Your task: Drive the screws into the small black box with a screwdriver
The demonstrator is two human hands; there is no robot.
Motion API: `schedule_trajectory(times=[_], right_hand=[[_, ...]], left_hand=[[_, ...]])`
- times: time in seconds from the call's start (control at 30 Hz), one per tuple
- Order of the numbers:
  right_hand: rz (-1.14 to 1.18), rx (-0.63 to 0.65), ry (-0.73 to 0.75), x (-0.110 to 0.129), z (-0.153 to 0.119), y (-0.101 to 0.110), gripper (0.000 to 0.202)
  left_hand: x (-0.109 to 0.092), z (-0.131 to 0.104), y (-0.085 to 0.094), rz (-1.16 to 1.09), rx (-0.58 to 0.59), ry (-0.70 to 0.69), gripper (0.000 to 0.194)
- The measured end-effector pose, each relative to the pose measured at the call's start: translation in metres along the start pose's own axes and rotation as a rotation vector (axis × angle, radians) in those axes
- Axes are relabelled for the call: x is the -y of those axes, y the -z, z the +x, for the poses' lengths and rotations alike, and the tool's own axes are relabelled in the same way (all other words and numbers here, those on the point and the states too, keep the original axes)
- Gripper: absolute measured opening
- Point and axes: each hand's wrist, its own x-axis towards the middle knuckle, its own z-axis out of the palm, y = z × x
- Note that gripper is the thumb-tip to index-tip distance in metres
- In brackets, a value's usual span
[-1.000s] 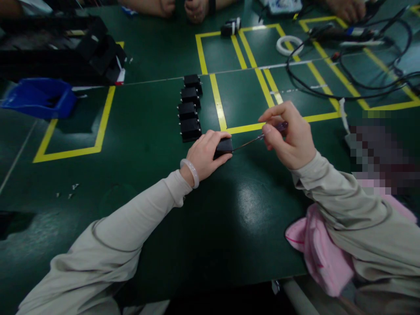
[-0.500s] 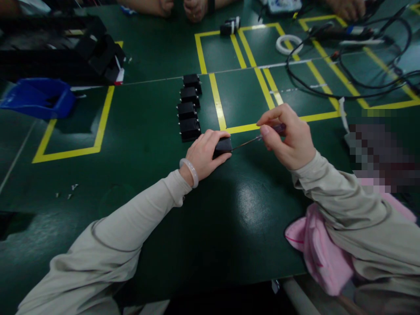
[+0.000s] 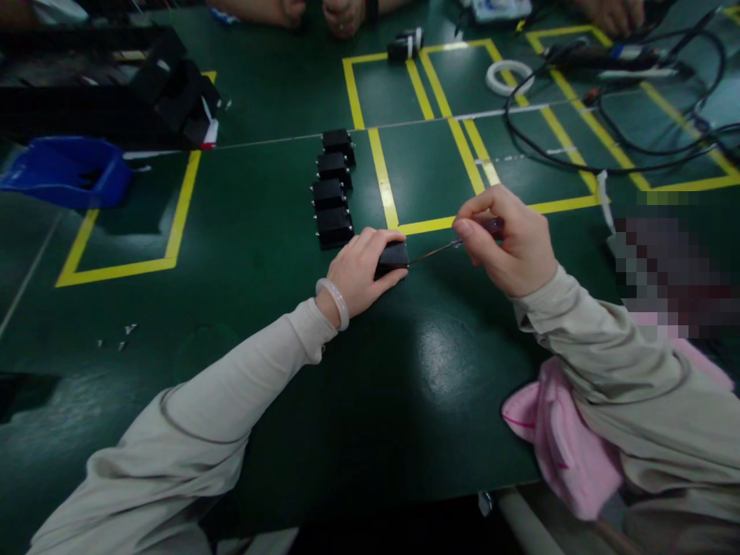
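Note:
My left hand (image 3: 363, 271), with a pale bangle at the wrist, grips a small black block (image 3: 395, 255) against the green table (image 3: 370, 401). In my right hand (image 3: 506, 240) is a thin screwdriver (image 3: 435, 252), its handle between thumb and fingers. The screwdriver's tip meets the right end of the block. Just beyond my left hand, several similar black blocks (image 3: 334, 224) stand in a column, with small shiny screws at their sides.
Small screws (image 3: 128, 334) lie at the left, below a blue bin (image 3: 75, 173) and a long black rack (image 3: 104, 108). Tape roll (image 3: 509, 78) and black cables (image 3: 523, 142) are back right. Pink cloth (image 3: 570, 447) hangs near my right forearm. Another person's hands (image 3: 342, 17) rest opposite.
My right hand has shifted very slightly on the screwdriver's handle. My left hand and the black block have stayed in place.

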Motion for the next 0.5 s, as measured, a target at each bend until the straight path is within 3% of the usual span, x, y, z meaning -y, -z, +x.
schedule_trajectory(times=[0.5], right_hand=[[0.031, 0.008, -0.022, -0.0017, -0.0011, -0.0012, 0.027]], left_hand=[[0.0013, -0.0001, -0.0002, -0.008, -0.002, 0.0, 0.041]])
